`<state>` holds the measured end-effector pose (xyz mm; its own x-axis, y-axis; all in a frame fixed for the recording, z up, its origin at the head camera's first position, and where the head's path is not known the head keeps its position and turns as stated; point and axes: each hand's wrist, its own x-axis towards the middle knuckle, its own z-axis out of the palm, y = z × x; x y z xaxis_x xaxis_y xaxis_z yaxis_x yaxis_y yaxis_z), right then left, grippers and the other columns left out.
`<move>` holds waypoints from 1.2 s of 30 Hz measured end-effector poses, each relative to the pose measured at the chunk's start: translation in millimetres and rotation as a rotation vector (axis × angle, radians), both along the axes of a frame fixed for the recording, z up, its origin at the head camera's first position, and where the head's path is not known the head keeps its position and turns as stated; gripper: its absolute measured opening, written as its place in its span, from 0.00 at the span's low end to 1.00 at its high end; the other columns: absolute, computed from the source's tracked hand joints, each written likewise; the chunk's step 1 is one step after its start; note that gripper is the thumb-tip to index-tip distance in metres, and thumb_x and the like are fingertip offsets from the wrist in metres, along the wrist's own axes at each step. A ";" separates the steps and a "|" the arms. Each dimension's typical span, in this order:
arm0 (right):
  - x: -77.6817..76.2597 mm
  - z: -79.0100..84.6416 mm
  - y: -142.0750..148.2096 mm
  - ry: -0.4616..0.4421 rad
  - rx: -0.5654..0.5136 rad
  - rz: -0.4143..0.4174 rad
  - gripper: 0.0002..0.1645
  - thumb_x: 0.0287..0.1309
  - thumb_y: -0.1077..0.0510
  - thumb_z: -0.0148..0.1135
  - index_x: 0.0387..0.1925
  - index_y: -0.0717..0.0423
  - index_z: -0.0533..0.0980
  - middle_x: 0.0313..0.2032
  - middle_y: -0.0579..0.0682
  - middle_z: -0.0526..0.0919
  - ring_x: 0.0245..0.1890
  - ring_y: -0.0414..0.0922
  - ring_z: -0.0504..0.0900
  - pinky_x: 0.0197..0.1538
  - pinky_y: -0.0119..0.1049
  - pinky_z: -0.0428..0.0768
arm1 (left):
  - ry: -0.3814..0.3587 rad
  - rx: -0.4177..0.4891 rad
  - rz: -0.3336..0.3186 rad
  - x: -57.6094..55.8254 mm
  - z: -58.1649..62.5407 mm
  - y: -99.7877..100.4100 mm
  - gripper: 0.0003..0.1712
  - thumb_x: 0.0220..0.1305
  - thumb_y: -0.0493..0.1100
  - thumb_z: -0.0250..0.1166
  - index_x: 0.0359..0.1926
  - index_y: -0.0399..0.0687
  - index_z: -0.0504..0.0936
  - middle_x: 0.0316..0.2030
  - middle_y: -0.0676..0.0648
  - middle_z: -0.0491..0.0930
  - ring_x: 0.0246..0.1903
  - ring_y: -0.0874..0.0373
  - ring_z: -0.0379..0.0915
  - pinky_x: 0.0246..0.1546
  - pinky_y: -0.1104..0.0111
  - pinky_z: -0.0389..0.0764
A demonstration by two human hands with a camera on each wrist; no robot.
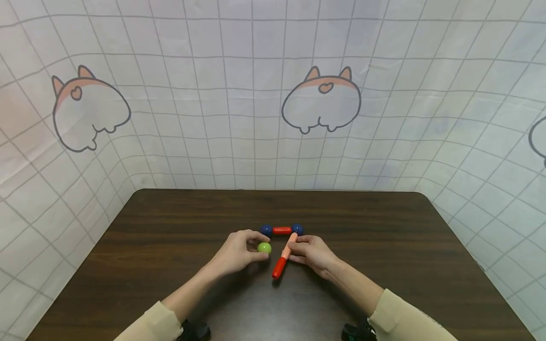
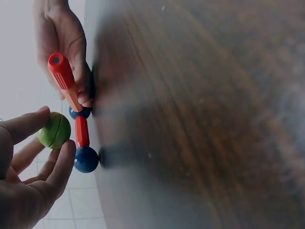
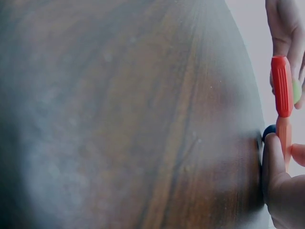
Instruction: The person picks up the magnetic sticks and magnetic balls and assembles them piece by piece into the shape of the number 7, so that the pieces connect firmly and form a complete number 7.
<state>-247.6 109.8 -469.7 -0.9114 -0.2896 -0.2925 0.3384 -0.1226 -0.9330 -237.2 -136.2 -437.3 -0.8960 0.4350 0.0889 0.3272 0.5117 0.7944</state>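
A green ball (image 1: 264, 248) is pinched between the thumb and fingers of my left hand (image 1: 240, 251), above the table. My right hand (image 1: 314, 255) pinches a salmon-coloured rod (image 1: 289, 245). Joined end to end with it is a red rod (image 1: 279, 268), which points up toward me in the left wrist view. The far tip of the salmon rod meets or overlaps the right one of two blue balls (image 2: 86, 159); whether they are joined I cannot tell. A short red rod (image 1: 282, 230) links the blue balls, just beyond both hands.
All of this is at the middle of a dark wood-grain table (image 1: 367, 222) with rounded far corners. A white gridded cloth (image 1: 213, 118) with cartoon animal drawings hangs behind and along the sides.
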 end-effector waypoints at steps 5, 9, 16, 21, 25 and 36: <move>-1.2 -0.7 0.9 0.001 -0.004 0.005 0.30 0.73 0.67 0.58 0.66 0.83 0.59 0.51 0.67 0.78 0.46 0.47 0.84 0.53 0.40 0.82 | -0.015 -0.011 -0.013 3.7 -1.2 -1.3 0.20 0.61 0.40 0.77 0.53 0.40 0.85 0.42 0.52 0.84 0.42 0.56 0.80 0.44 0.59 0.81; -0.8 1.0 0.6 -0.010 0.009 0.001 0.31 0.73 0.66 0.59 0.66 0.82 0.59 0.51 0.66 0.78 0.46 0.48 0.85 0.53 0.41 0.81 | -0.020 -0.012 -0.030 7.8 -3.1 -2.9 0.19 0.60 0.40 0.78 0.51 0.41 0.85 0.40 0.54 0.84 0.41 0.57 0.81 0.43 0.60 0.81; 0.0 2.8 -0.5 -0.020 0.021 -0.004 0.32 0.72 0.67 0.59 0.67 0.82 0.58 0.52 0.67 0.79 0.45 0.48 0.86 0.53 0.42 0.81 | -0.022 0.006 -0.046 14.4 -3.4 -6.3 0.18 0.60 0.40 0.77 0.50 0.39 0.85 0.40 0.53 0.85 0.41 0.57 0.82 0.43 0.61 0.82; -0.9 2.1 0.2 -0.022 0.015 -0.017 0.31 0.72 0.67 0.59 0.66 0.83 0.58 0.50 0.66 0.79 0.43 0.47 0.86 0.53 0.41 0.82 | -0.040 0.015 -0.044 19.2 -0.8 -8.3 0.17 0.60 0.40 0.78 0.49 0.42 0.85 0.40 0.54 0.85 0.41 0.57 0.82 0.44 0.62 0.82; -2.5 2.2 0.4 -0.021 0.011 -0.020 0.30 0.72 0.67 0.59 0.66 0.82 0.59 0.49 0.65 0.79 0.43 0.47 0.86 0.53 0.41 0.81 | -0.046 0.008 -0.047 22.8 -0.4 -9.2 0.17 0.59 0.41 0.78 0.48 0.45 0.85 0.39 0.55 0.85 0.42 0.58 0.82 0.44 0.63 0.81; -4.0 2.9 -0.4 -0.029 0.016 -0.050 0.33 0.72 0.67 0.60 0.67 0.82 0.57 0.52 0.67 0.79 0.44 0.48 0.86 0.52 0.41 0.82 | -0.080 0.035 -0.037 31.8 0.3 -15.3 0.18 0.59 0.42 0.78 0.48 0.47 0.84 0.41 0.56 0.84 0.42 0.56 0.80 0.43 0.58 0.79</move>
